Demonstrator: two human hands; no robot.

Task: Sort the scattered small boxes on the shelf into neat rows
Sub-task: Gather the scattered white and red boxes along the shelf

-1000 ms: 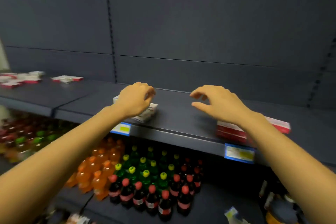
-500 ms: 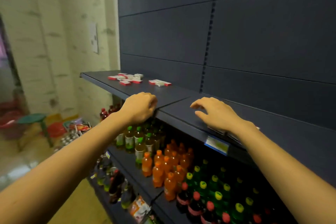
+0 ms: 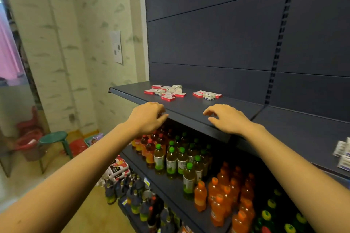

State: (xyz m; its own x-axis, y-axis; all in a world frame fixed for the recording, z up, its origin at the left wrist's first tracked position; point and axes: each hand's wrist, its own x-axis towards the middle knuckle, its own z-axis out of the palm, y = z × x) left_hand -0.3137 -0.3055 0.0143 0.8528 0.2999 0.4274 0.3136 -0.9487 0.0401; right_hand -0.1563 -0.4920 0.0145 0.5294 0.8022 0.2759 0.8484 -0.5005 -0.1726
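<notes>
Off the shelf's left end, a round green stool (image 3: 54,136) stands on the floor by a pale wall (image 3: 56,43) with a leafy print. My left hand (image 3: 146,117) is right at the shelf's (image 3: 189,108) front lip with its fingers curled in under the palm, so honestly I can't tell if anything's tucked in there. The pile of little boxes (image 3: 166,91) lies farther back on the shelf, beyond that hand and clear of it. They're flat red and white cardboard packs pointing every which way, some overlapping. Just right of it on the shelf is a smaller bunch (image 3: 207,95), loosely stacked. My right hand (image 3: 227,119) is over the front edge, nearer me than that bunch, fingers spread and relaxed, gripping nothing. The shelf is dark matte metal with a sloped lip, and there's bare surface between hands and boxes. A few white packs (image 3: 343,154) lie on its far right section, cut off by the frame. Under the shelf are rows of plastic bottles (image 3: 171,161) with green, red and orange caps.
</notes>
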